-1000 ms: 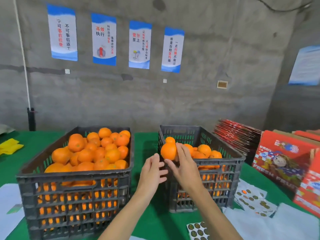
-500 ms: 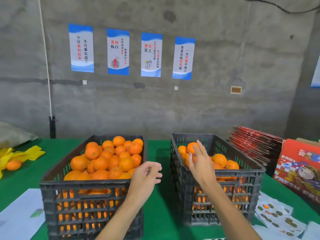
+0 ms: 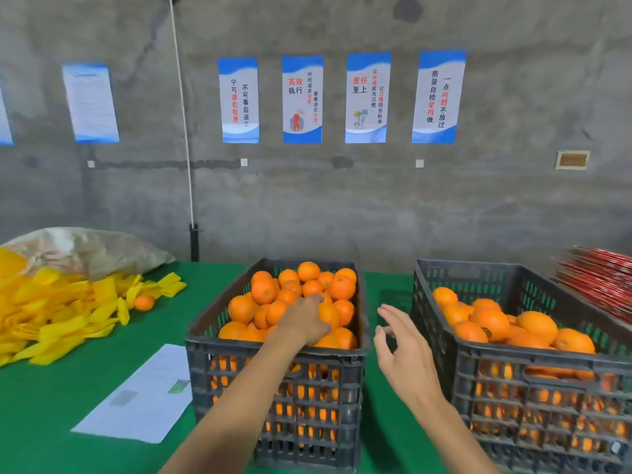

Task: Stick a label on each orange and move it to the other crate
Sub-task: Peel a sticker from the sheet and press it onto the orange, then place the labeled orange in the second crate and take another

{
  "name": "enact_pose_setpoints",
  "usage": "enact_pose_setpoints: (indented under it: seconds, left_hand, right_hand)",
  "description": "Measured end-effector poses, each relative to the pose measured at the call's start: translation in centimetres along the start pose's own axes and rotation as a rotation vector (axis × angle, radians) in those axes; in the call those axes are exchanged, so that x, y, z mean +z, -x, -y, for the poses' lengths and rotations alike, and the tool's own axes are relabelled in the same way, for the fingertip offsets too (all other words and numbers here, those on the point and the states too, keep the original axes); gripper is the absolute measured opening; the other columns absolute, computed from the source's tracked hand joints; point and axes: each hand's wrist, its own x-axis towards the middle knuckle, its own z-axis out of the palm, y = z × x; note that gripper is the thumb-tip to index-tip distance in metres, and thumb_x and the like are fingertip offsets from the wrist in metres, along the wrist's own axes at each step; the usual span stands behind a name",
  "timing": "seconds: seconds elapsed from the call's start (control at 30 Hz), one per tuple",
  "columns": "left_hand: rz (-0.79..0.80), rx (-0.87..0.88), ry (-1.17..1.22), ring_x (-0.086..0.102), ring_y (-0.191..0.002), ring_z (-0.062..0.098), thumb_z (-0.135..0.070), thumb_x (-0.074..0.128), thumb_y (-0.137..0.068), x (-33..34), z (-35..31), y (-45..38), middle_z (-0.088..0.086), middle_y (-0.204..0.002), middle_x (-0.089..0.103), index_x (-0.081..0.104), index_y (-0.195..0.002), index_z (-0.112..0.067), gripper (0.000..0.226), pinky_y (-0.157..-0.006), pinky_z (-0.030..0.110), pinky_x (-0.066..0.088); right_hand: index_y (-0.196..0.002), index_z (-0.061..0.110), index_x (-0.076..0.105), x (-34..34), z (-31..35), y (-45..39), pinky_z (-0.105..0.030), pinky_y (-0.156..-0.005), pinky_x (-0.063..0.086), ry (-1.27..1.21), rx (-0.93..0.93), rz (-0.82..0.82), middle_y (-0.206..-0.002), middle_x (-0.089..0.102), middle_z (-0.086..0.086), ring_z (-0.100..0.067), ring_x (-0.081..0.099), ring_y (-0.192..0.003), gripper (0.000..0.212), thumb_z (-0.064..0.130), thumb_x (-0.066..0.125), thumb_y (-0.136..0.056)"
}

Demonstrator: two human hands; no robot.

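Observation:
Two dark plastic crates stand side by side on the green table. The left crate [image 3: 239, 348] is heaped with oranges [image 3: 307, 271]. My left hand [image 3: 304, 319] reaches into it and lies on top of the pile, fingers spread over one orange [image 3: 330, 316]; no grip shows. The right crate [image 3: 513, 362] holds a lower layer of oranges [image 3: 537, 326], one with a small dark label [image 3: 487, 333]. My right hand [image 3: 400, 347] hovers between the two crates, fingers relaxed and apart, holding nothing.
A white paper sheet [image 3: 143, 398] lies left of the left crate. Further left is a pile of yellow foam nets [image 3: 51, 313] with a stray orange [image 3: 144, 302] and a sack [image 3: 85, 248] behind. Red flat cartons [image 3: 598, 282] are stacked at the far right.
My right hand let go of an orange in the right crate and drew back to the gap. My left hand moved from the gap into the left crate. The view swung left.

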Motion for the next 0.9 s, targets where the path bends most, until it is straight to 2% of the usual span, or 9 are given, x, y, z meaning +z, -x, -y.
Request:
enact_pose_setpoints:
  seconds: [0.13,0.23,0.4,0.5,0.6,0.7,0.8,0.83,0.9]
  left_hand:
    - [0.057,-0.066,-0.123,0.051,-0.136,0.032,-0.036,0.070,-0.092,1.0,-1.5,-2.5,0.010,-0.154,0.048,0.036,-0.156,-0.028,0.073,-0.106,0.044,0.049]
    - [0.068,-0.108,-0.142,0.049,-0.138,0.033,-0.034,0.067,-0.094,2.1,-1.8,-3.6,0.010,-0.154,0.048,0.037,-0.155,-0.026,0.068,-0.108,0.045,0.048]
    - [0.034,-0.109,-0.103,0.056,-0.128,0.031,-0.034,0.073,-0.092,2.5,-1.2,-4.7,0.010,-0.142,0.058,0.049,-0.145,-0.022,0.059,-0.100,0.040,0.050]
    - [-0.056,-0.088,-0.071,0.059,-0.122,0.032,-0.034,0.074,-0.090,2.2,-1.3,-4.1,0.013,-0.134,0.061,0.054,-0.138,-0.021,0.053,-0.094,0.040,0.051]
    - [-0.304,-0.003,0.086,0.056,-0.124,0.037,-0.038,0.071,-0.092,1.2,-2.2,-2.6,0.018,-0.138,0.054,0.048,-0.146,-0.024,0.061,-0.097,0.042,0.048]
    - [-0.526,0.151,0.395,0.057,-0.114,0.024,-0.046,0.075,-0.086,-0.1,-3.7,0.6,0.008,-0.126,0.054,0.053,-0.140,-0.034,0.060,-0.091,0.031,0.044]
    - [-0.598,0.338,0.591,0.055,-0.104,-0.001,-0.042,0.080,-0.085,0.3,-4.4,5.9,-0.005,-0.120,0.053,0.056,-0.131,-0.044,0.052,-0.083,0.009,0.043]
    - [-0.594,0.393,0.630,0.055,-0.106,-0.004,-0.039,0.081,-0.085,0.9,-4.6,7.7,-0.007,-0.121,0.053,0.057,-0.130,-0.045,0.052,-0.083,0.008,0.046]
    - [-0.556,0.435,0.716,0.059,-0.109,0.001,-0.035,0.083,-0.084,3.0,-4.3,10.8,-0.005,-0.124,0.053,0.060,-0.131,-0.041,0.053,-0.086,0.016,0.053]
  right_hand:
    - [-0.139,0.016,0.060,0.8,-0.3,0.7,-0.037,-0.109,0.048,-0.001,0.013,0.034,-0.144,0.055,0.009,-0.011,0.060,-0.121,0.038,0.014,0.056,-0.101]
    - [-0.140,0.018,0.060,0.7,-0.2,1.0,-0.031,-0.114,0.043,0.032,-0.007,0.057,-0.146,0.054,0.010,-0.010,0.054,-0.132,0.040,0.010,0.056,-0.101]
    - [-0.142,0.018,0.059,0.6,0.2,1.3,-0.034,-0.110,0.046,0.040,-0.017,0.108,-0.147,0.053,0.009,-0.011,0.058,-0.126,0.041,0.011,0.056,-0.101]
    - [-0.143,0.018,0.057,-0.1,0.3,1.7,-0.034,-0.110,0.046,0.040,-0.006,0.122,-0.147,0.052,0.009,-0.009,0.057,-0.125,0.042,0.014,0.056,-0.102]
    - [-0.144,0.021,0.055,-1.2,0.7,2.4,-0.032,-0.105,0.050,-0.025,0.065,0.105,-0.145,0.050,0.015,-0.001,0.059,-0.110,0.042,0.019,0.056,-0.102]
    - [-0.144,0.021,0.054,-2.3,1.0,3.0,-0.031,-0.103,0.051,-0.046,0.098,0.093,-0.143,0.052,0.014,-0.002,0.060,-0.107,0.041,0.020,0.056,-0.103]
    - [-0.143,0.022,0.055,-2.8,1.2,4.6,-0.028,-0.102,0.051,-0.063,0.120,0.095,-0.141,0.054,0.013,-0.005,0.061,-0.110,0.040,0.023,0.056,-0.103]
    - [-0.142,0.022,0.056,-2.8,1.2,5.3,-0.027,-0.100,0.051,-0.065,0.124,0.087,-0.140,0.054,0.013,-0.005,0.062,-0.107,0.039,0.024,0.056,-0.103]
    - [-0.141,0.022,0.057,-2.4,0.9,6.9,-0.026,-0.093,0.052,-0.053,0.128,0.092,-0.136,0.057,0.012,-0.005,0.062,-0.099,0.038,0.024,0.057,-0.103]
